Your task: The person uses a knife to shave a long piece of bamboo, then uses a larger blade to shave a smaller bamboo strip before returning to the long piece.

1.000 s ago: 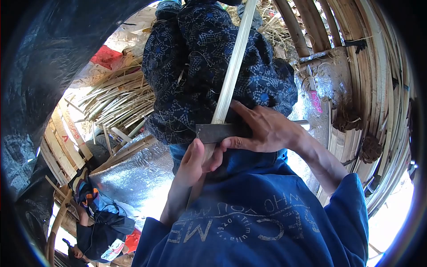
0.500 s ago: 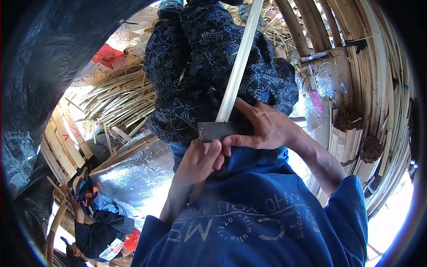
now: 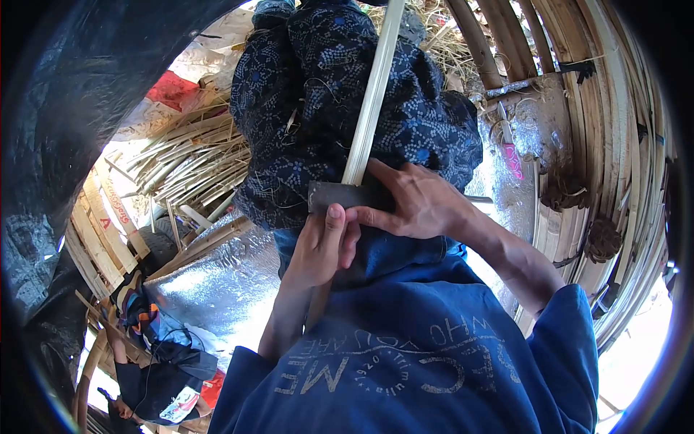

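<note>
A long pale bamboo strip runs from the top of the head view down to my hands, over a dark patterned cloth on my lap. A flat dark metal blade lies crosswise over the strip. My right hand is closed on the blade, its thumb along the near edge and its fingers behind. Just below the blade, my left hand is closed around the strip, its thumb raised against the blade's edge. Part of the strip is hidden by my fingers, and a darker length shows below my left wrist.
At right, a knife with a pink handle lies near bundled bamboo slats. A pile of split strips is at left. Another person sits at lower left. Silvery sheeting covers the ground.
Both hands and the blade have shifted slightly left and up. The strip's upper part has swung left with them; the grips look the same.
</note>
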Available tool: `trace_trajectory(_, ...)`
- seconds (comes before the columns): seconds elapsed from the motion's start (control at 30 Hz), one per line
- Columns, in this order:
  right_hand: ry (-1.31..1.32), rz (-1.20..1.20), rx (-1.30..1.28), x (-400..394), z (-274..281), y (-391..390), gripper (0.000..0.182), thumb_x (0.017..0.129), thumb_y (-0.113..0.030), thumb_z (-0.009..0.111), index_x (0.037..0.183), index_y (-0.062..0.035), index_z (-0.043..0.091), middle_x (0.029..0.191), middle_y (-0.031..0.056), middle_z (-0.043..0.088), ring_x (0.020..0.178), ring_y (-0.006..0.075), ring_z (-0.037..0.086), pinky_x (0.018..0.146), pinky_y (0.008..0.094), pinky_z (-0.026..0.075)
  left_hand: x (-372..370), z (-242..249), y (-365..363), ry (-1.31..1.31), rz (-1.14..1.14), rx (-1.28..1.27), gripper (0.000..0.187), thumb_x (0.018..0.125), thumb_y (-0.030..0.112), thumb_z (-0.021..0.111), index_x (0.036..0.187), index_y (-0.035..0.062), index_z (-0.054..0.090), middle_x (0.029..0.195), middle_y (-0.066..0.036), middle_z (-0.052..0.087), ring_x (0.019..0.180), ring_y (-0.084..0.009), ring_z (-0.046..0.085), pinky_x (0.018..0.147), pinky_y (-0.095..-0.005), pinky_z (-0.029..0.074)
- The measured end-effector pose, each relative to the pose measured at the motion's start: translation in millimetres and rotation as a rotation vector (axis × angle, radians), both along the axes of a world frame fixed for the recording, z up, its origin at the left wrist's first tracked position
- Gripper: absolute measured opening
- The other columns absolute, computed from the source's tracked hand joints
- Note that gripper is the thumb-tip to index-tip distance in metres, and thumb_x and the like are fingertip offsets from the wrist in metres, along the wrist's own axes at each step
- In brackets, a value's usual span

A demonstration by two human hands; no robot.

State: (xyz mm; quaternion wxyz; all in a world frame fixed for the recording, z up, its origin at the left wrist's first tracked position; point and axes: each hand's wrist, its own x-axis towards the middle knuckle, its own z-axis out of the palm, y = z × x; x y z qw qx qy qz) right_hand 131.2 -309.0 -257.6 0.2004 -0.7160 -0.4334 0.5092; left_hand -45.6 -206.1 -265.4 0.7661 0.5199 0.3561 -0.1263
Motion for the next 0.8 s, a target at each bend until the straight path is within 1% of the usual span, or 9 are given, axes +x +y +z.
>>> trace_trajectory(0.17,-0.079,-0.041,-0.024,-7,-3,1,0.070,0.084,-0.059,0.054,0.114,0.0038,0.048,0.062,0.0232,0.060,0.066,0.0399,0.064,0.065,0.0459,0.051,5,2,-2,0.044,0.053,0.000,0.057,0.098,0.052,0.023,0.089,0.0023,0.049,0.058,-0.001,0.042,0.040,-0.0080,0.039,0.037,-0.0203,0.032)
trace_trajectory(0.23,-0.059,-0.027,-0.071,-7,0,3,0.072,0.086,-0.054,0.050,0.128,0.0039,0.040,0.069,0.0247,0.063,0.072,0.0408,0.066,0.074,0.0465,0.053,5,2,-2,0.067,0.076,-0.015,0.056,0.099,0.051,0.024,0.088,0.0020,0.049,0.058,-0.001,0.041,0.039,-0.0081,0.039,0.036,-0.0206,0.031)
trace_trajectory(0.37,-0.142,-0.080,-0.037,-14,2,-3,0.073,0.084,-0.057,0.052,0.123,0.0048,0.042,0.068,0.0243,0.063,0.071,0.0408,0.065,0.072,0.0465,0.053,4,10,-3,0.057,0.085,-0.029,0.054,0.099,0.049,0.025,0.087,0.0019,0.049,0.057,-0.001,0.040,0.039,-0.0087,0.039,0.036,-0.0212,0.030)
trace_trajectory(0.43,-0.094,-0.074,0.028,-8,8,-9,0.073,0.080,-0.057,0.060,0.119,0.0030,0.043,0.060,0.0199,0.059,0.063,0.0385,0.064,0.064,0.0421,0.051,4,18,-3,0.003,0.018,0.010,0.051,0.100,0.046,0.026,0.084,0.0022,0.048,0.055,-0.001,0.039,0.039,-0.0093,0.039,0.036,-0.0215,0.030)
trace_trajectory(0.53,0.201,-0.231,0.208,2,15,-25,0.065,0.075,-0.030,0.076,0.119,0.0012,0.040,0.074,0.0168,0.062,0.066,0.0309,0.065,0.063,0.0373,0.051,13,23,-5,-0.008,-0.082,0.230,0.046,0.101,0.041,0.030,0.078,0.0039,0.043,0.055,-0.001,0.039,0.039,-0.0107,0.042,0.038,-0.0235,0.034)
trace_trajectory(0.57,0.218,-0.268,0.198,4,18,-32,0.065,0.070,-0.017,0.079,0.120,0.0001,0.041,0.089,0.0180,0.062,0.077,0.0298,0.065,0.069,0.0376,0.051,26,25,-1,-0.042,0.037,-0.045,0.043,0.101,0.040,0.032,0.079,0.0036,0.041,0.055,-0.001,0.039,0.038,-0.0105,0.041,0.038,-0.0238,0.033)
trace_trajectory(0.7,-0.194,-0.363,0.342,5,7,-54,0.057,0.070,-0.009,0.071,0.121,-0.0022,0.045,0.100,0.0184,0.058,0.092,0.0354,0.060,0.076,0.0405,0.050,69,16,3,-0.109,-0.030,-0.050,0.044,0.100,0.044,0.030,0.085,0.0053,0.044,0.054,0.001,0.035,0.036,-0.0084,0.039,0.034,-0.0216,0.030)
trace_trajectory(0.73,-0.235,-0.368,0.257,3,7,-60,0.060,0.070,-0.010,0.071,0.124,-0.0009,0.046,0.098,0.0185,0.058,0.090,0.0364,0.060,0.076,0.0406,0.050,77,13,1,-0.133,-0.051,-0.062,0.044,0.100,0.044,0.030,0.085,0.0053,0.044,0.054,0.001,0.035,0.036,-0.0084,0.039,0.034,-0.0216,0.030)
trace_trajectory(0.8,-0.315,-0.500,0.339,-5,-3,-67,0.061,0.071,-0.010,0.071,0.126,-0.0007,0.045,0.098,0.0181,0.058,0.090,0.0367,0.060,0.076,0.0407,0.050,88,9,0,-0.112,-0.130,-0.069,0.043,0.100,0.043,0.030,0.086,0.0055,0.044,0.054,0.001,0.035,0.036,-0.0080,0.038,0.034,-0.0208,0.029)
